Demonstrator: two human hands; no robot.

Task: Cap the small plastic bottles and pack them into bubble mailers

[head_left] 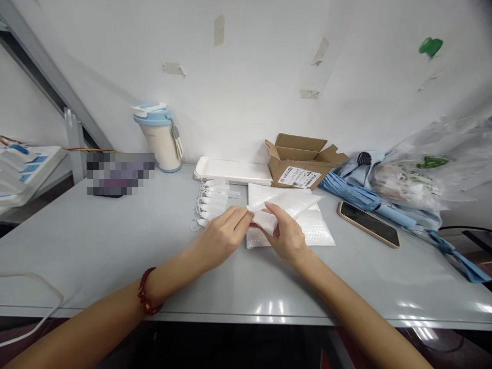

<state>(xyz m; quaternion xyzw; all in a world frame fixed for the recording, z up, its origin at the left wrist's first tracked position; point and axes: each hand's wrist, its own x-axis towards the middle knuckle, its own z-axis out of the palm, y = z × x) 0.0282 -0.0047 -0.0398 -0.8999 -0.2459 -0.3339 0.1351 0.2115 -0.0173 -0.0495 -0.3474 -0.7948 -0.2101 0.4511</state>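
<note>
A white bubble-wrap bag [298,201] is held between both hands above the middle of the table. My left hand [223,233] has its fingers closed on the bag's near left end. On the other side, my right hand [287,237] grips the same end between thumb and fingers, and the bag's far end points back to the right. Beneath it lie more flat white bubble-wrap bags [321,233]. Several small white pieces with looped cords [215,199] lie in a row just beyond my left hand.
Behind the bags stand an open cardboard box [300,166] and a flat white stack [234,170]. A tumbler [163,141] is at the back left. To the right lie a phone [369,224], a folded blue umbrella [355,195] and a clear plastic bag [403,179].
</note>
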